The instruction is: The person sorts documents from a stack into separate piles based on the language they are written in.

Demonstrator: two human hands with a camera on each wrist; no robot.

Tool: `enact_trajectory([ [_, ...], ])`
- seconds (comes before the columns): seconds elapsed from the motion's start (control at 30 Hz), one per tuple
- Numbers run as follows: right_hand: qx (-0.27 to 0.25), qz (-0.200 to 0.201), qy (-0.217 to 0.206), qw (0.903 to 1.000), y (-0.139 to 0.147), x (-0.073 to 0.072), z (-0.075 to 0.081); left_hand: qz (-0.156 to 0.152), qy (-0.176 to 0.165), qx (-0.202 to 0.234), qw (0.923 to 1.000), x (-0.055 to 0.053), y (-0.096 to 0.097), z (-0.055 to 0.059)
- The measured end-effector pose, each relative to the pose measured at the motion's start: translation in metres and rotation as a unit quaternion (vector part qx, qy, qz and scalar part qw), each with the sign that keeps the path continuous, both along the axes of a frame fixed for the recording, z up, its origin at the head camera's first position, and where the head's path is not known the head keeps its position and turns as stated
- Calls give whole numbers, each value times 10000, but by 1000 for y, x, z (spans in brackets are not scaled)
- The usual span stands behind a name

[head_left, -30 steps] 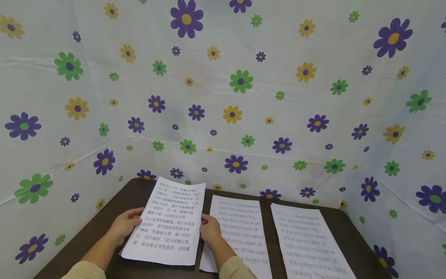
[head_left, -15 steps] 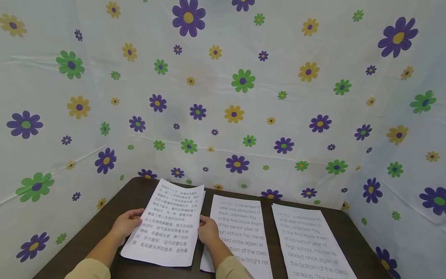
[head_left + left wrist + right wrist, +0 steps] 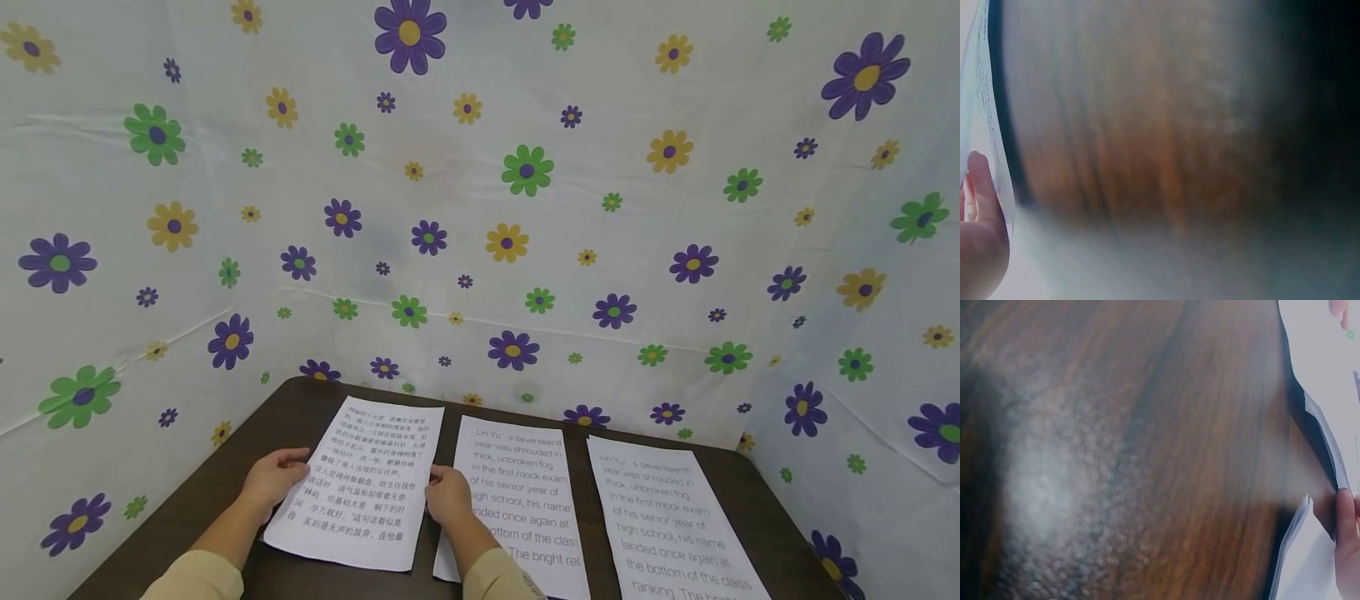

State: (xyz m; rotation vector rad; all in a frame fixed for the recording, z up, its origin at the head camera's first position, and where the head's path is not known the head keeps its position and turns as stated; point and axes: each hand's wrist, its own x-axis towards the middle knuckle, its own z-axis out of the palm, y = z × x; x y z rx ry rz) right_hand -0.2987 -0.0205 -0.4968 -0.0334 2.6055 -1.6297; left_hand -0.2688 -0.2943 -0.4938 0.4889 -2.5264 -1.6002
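Note:
A stack of white paper sheets (image 3: 367, 475) printed with Chinese text is between my two hands on the left part of the dark wooden table (image 3: 258, 442). My left hand (image 3: 273, 483) holds the stack's left edge, its thumb by the margin. At the right edge, my right hand (image 3: 450, 496) pinches the paper between thumb and curled fingers. Close up, the left wrist view shows the left hand (image 3: 982, 231) beside the paper edge. In the right wrist view the right hand (image 3: 1347, 537) grips the edge of the sheets (image 3: 1329, 437), which curve slightly off the table.
Right of the stack lies a sheet of English text (image 3: 517, 500), partly covered by my right forearm. Another English page (image 3: 667, 517) is farther right. A flower-patterned white cloth (image 3: 465, 208) encloses the table at the back and both sides.
The far end of the Chinese-text stack has dropped, and the stack lies flatter. A lower sheet that showed past the right edge half a second ago is now lined up. Both hands have barely moved.

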Motion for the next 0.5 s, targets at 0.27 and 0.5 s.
enact_trajectory([
  [0.27,128,103,40,9999,-1,2,2,12,-74,-166,9998,1,-1,0],
  [0.5,330,85,84,9994,-1,5,8,-46,-22,-85,10000,2,-1,5],
])
